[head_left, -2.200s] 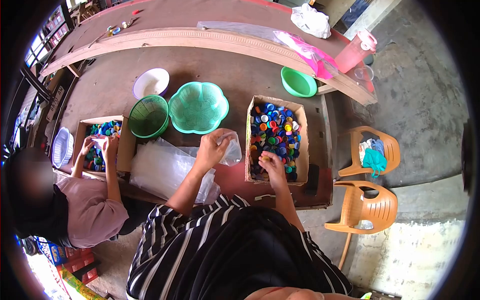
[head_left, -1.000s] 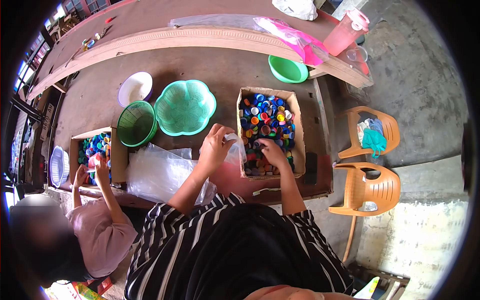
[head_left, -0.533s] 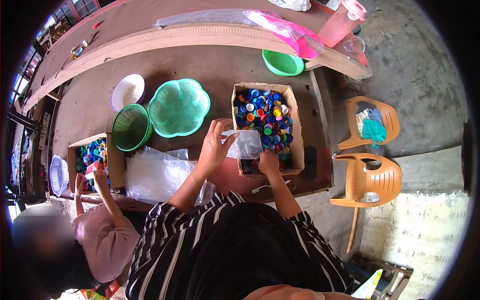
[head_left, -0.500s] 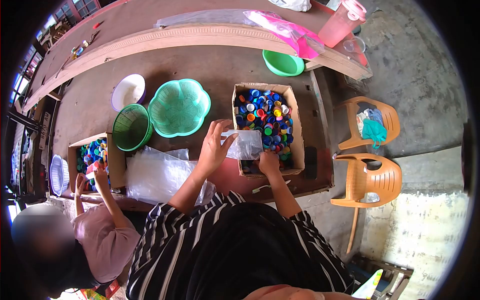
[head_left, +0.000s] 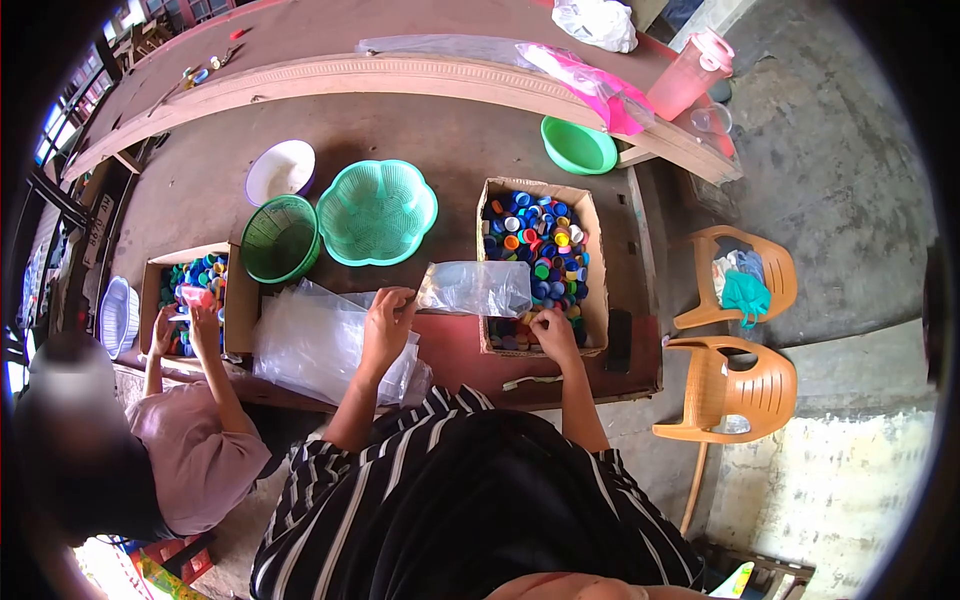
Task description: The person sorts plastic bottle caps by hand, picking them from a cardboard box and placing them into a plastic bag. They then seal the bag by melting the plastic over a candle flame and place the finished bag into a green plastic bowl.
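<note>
A clear plastic bag (head_left: 480, 288) stretches from the table over the near left part of a cardboard box (head_left: 596, 240) of colourful bottle caps (head_left: 540, 240). Something small and yellowish shows at the bag's left end. My left hand (head_left: 388, 325) is at that end, its fingers curled together against the plastic. Over the caps at the box's near side is my right hand (head_left: 553, 335), fingertips pinched together. Whatever lies between those fingertips is hidden.
Flat plastic bags (head_left: 310, 345) lie left of my left hand. Beyond stand a turquoise basket (head_left: 377, 213), a green basket (head_left: 280, 240) and a white bowl (head_left: 281, 172). At the left, a co-worker's hands (head_left: 185, 330) are over another box (head_left: 240, 300) of caps. Chairs (head_left: 705, 385) stand right.
My left hand has moved left and down, from above the bag to its left end, its fingers closing. My right hand has shifted slightly right and down, away from the bag's right end.
</note>
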Action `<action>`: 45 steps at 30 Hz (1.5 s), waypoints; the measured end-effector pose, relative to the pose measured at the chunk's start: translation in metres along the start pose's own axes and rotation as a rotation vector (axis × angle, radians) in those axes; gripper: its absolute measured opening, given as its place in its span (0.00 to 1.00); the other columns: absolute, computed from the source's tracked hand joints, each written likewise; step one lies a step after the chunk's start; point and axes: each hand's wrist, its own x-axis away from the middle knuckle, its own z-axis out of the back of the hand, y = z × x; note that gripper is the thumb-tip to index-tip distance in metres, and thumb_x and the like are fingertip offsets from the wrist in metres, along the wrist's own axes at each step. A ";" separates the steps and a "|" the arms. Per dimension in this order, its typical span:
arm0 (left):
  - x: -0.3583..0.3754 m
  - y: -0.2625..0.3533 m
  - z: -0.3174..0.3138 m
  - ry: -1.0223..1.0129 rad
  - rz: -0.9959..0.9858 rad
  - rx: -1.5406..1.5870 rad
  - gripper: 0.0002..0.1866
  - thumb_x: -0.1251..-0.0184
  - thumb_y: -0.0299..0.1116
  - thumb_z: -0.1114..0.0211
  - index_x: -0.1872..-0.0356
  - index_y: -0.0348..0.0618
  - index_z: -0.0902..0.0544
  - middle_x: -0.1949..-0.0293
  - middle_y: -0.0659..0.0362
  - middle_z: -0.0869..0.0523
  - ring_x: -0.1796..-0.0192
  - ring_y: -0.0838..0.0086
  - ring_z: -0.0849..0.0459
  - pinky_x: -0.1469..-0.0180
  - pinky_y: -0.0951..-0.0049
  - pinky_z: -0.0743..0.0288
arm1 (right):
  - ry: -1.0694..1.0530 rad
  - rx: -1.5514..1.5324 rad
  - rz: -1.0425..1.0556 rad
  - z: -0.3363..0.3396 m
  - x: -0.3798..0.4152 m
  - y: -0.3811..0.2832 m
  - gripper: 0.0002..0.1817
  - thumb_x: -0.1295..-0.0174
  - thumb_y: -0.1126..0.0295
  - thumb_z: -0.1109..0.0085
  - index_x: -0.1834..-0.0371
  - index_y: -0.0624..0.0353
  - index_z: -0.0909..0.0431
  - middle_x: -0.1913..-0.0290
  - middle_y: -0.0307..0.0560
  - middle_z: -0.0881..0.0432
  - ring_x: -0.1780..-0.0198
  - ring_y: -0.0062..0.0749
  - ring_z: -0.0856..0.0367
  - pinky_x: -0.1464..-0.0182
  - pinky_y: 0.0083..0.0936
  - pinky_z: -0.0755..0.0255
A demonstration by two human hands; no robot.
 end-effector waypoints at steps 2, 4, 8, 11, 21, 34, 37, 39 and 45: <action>0.010 -0.001 -0.005 -0.025 0.027 0.051 0.10 0.38 0.25 0.32 0.55 0.37 0.17 0.53 0.52 0.17 0.59 0.65 0.14 0.61 0.69 0.17 | 0.014 -0.020 0.016 -0.001 0.006 0.009 0.07 0.42 0.70 0.36 0.66 0.63 0.19 0.57 0.55 0.20 0.51 0.50 0.20 0.49 0.36 0.27; 0.019 0.004 -0.011 -0.057 0.048 0.092 0.10 0.38 0.25 0.32 0.55 0.37 0.17 0.53 0.52 0.17 0.60 0.65 0.14 0.60 0.69 0.17 | 0.043 -0.032 0.015 -0.001 0.013 0.007 0.07 0.42 0.71 0.36 0.65 0.62 0.19 0.57 0.54 0.20 0.51 0.50 0.19 0.49 0.37 0.27; 0.031 0.015 -0.033 -0.128 0.018 0.073 0.11 0.41 0.25 0.31 0.56 0.41 0.15 0.51 0.51 0.18 0.52 0.61 0.16 0.54 0.67 0.18 | 0.072 -0.064 -0.009 -0.010 0.010 0.010 0.07 0.43 0.71 0.35 0.64 0.61 0.19 0.57 0.54 0.20 0.51 0.51 0.20 0.48 0.38 0.27; 0.035 0.022 -0.055 -0.199 -0.127 -0.052 0.14 0.47 0.27 0.27 0.57 0.46 0.12 0.41 0.48 0.24 0.36 0.53 0.27 0.37 0.55 0.27 | 0.028 0.083 0.062 -0.020 0.008 0.015 0.08 0.43 0.70 0.35 0.61 0.60 0.18 0.56 0.55 0.20 0.50 0.51 0.20 0.47 0.40 0.26; 0.004 0.042 -0.095 -0.158 -0.119 0.066 0.19 0.42 0.27 0.30 0.48 0.37 0.17 0.37 0.46 0.23 0.33 0.49 0.27 0.32 0.55 0.32 | -0.105 0.130 -0.026 -0.008 0.016 -0.005 0.12 0.40 0.65 0.38 0.56 0.58 0.19 0.50 0.55 0.19 0.48 0.52 0.20 0.46 0.42 0.26; -0.039 0.093 -0.025 0.160 -0.066 0.279 0.14 0.34 0.19 0.37 0.48 0.37 0.15 0.55 0.52 0.13 0.59 0.76 0.13 0.54 0.78 0.23 | -0.292 0.024 0.097 -0.017 0.001 0.011 0.14 0.42 0.64 0.35 0.56 0.60 0.18 0.56 0.57 0.16 0.52 0.50 0.17 0.49 0.40 0.25; -0.033 0.100 -0.030 0.153 -0.061 0.292 0.13 0.35 0.20 0.36 0.50 0.37 0.14 0.56 0.52 0.13 0.60 0.76 0.13 0.54 0.78 0.23 | -0.399 0.000 0.138 -0.012 -0.008 0.010 0.15 0.43 0.64 0.34 0.55 0.60 0.17 0.55 0.56 0.16 0.50 0.50 0.17 0.48 0.38 0.25; -0.030 0.106 -0.031 0.150 -0.045 0.254 0.12 0.35 0.20 0.36 0.51 0.37 0.14 0.55 0.52 0.13 0.61 0.77 0.14 0.54 0.78 0.22 | -0.379 0.063 0.225 -0.014 -0.017 0.006 0.16 0.43 0.66 0.34 0.53 0.60 0.18 0.53 0.56 0.17 0.49 0.51 0.19 0.47 0.38 0.26; -0.033 0.124 -0.026 0.174 -0.032 0.244 0.12 0.36 0.21 0.35 0.52 0.36 0.13 0.56 0.52 0.13 0.61 0.78 0.14 0.55 0.78 0.22 | -0.145 0.158 0.505 -0.029 -0.040 -0.023 0.21 0.45 0.73 0.36 0.45 0.62 0.23 0.42 0.54 0.26 0.41 0.54 0.26 0.42 0.42 0.28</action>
